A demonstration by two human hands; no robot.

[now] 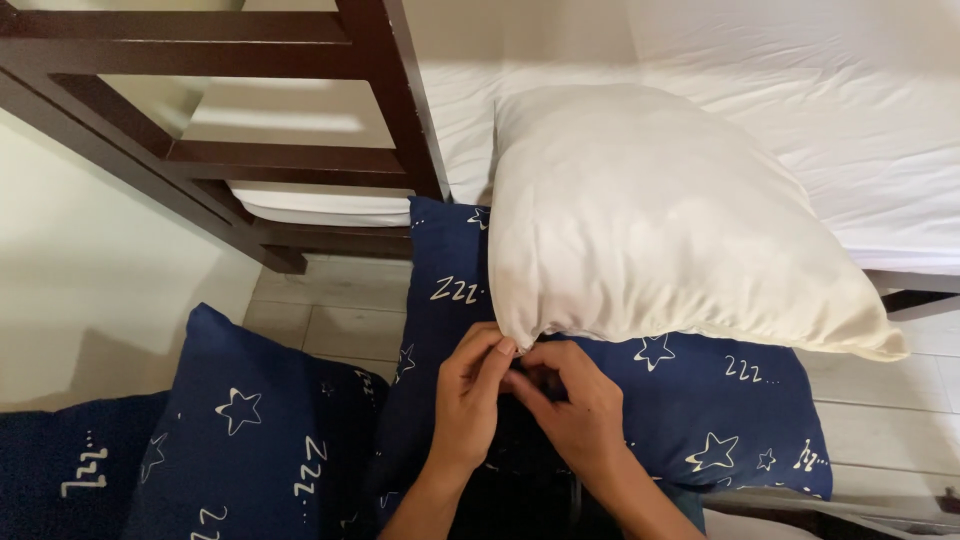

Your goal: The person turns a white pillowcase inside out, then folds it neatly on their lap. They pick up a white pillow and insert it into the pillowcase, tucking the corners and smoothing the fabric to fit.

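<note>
Pinching the white pillow's lower corner, left hand and right hand curl fingers tight above a navy pillowcase.

pillow on pillowcase (bed behind)

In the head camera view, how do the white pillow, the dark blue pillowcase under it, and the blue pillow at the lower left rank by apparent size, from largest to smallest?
1. White pillow, clearly largest.
2. Dark blue pillowcase, though the white pillow hides part of it.
3. Blue pillow at lower left, cut off by the frame edge, so its place against the pillowcase is unsure.
</note>
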